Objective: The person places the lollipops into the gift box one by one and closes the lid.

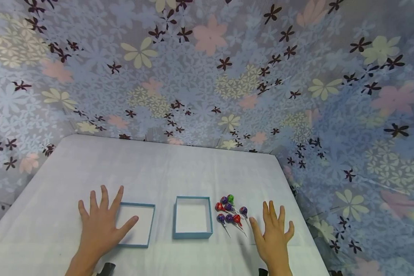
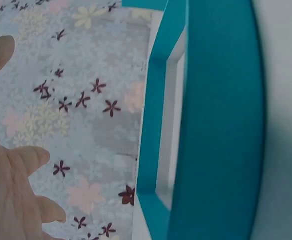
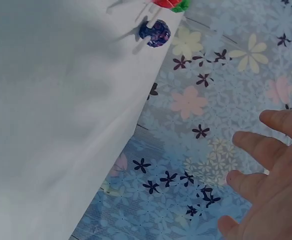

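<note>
Only the head view shows both box [image 1: 193,235] and lollipops [image 1: 229,218]. Left hand [image 1: 101,226] and right hand [image 1: 273,237] spread their fingers; white table [image 1: 179,168] stretches beyond to its far edge.

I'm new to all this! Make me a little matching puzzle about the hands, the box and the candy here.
1. Left hand
2. Right hand
3. Deeper box
4. Farthest-back lollipop

A. Right of the lollipop heads
B. Green
C. Partly hiding the shallow tray in the head view
D. Between the shallow tray and the lollipop heads

Pairs: 1-C, 2-A, 3-D, 4-B
</note>
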